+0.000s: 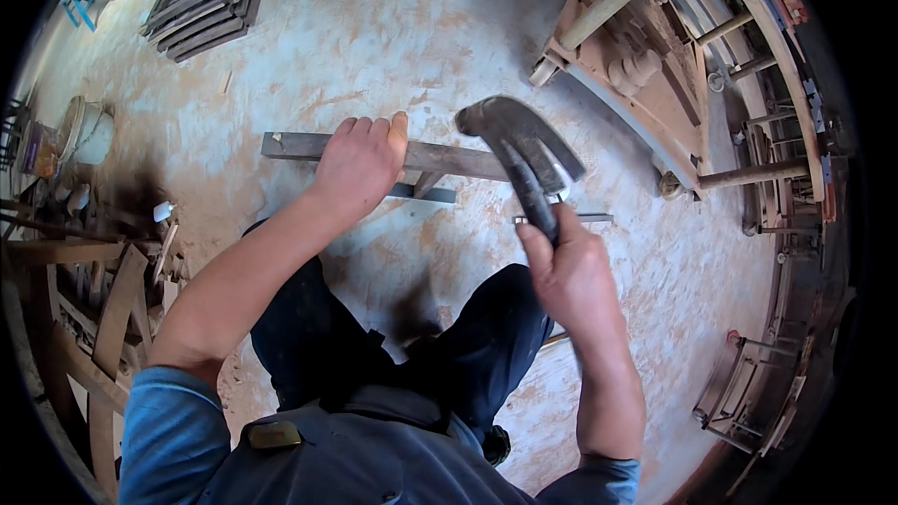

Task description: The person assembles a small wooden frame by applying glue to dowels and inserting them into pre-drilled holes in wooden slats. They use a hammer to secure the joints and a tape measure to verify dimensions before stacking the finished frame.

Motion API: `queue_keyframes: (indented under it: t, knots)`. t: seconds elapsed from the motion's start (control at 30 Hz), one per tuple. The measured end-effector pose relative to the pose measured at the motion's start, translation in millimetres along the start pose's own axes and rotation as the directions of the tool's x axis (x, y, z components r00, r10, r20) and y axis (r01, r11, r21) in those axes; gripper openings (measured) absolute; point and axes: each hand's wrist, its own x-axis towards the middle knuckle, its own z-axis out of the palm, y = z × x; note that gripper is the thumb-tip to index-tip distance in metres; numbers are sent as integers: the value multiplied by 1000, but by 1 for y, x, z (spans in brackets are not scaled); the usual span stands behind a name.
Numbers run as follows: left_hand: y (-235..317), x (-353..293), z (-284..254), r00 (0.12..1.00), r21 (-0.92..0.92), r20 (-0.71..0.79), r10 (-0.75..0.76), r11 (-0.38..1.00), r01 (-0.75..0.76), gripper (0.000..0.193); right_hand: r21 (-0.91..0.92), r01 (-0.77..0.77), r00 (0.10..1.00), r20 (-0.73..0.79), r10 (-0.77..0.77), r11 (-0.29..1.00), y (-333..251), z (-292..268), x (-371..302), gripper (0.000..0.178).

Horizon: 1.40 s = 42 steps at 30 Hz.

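A dark wooden bar [456,159] lies crosswise in front of my knees, with short pieces under it. My left hand [360,164] is closed over the bar left of its middle, fingers curled across its far edge. In my right hand [575,266] is a claw hammer [526,136], gripped by its dark handle. The hammer head is raised over the bar's right end and hides it. Below the bar, a darker strip [426,193] shows near the floor. A thin flat piece [594,218] is partly visible behind my right hand.
Stacked wooden frames [210,0] lie at the far left, near a small blue stool [86,2]. A wooden bench [636,122] with timber pieces stands at the right. Scrap wood [108,318] and a pale bucket [91,134] are at my left. A metal-framed stand [739,383] sits lower right.
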Motion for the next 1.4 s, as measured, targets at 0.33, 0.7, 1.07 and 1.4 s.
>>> queue_keyframes:
  t: [0.33, 0.7, 1.07, 1.4]
  knots:
    - [-6, -8, 5, 1000, 2, -26, 10, 1000, -10, 71, -52, -57, 988, 143, 64, 997, -3, 3, 7, 46]
    - [1, 0, 6, 998, -100, -56, -11, 995, 5, 74, -81, -27, 988, 148, 39, 996, 20, 21, 11, 43]
    - [57, -17, 24, 932, 791, -206, 296, 612, -19, 52, 86, 308, 938, 136, -317, 948, -46, 48, 15, 34]
    - [48, -1, 24, 926, -54, -369, 75, 993, -102, 50, -5, 218, 957, 197, -213, 976, -49, 47, 32, 36]
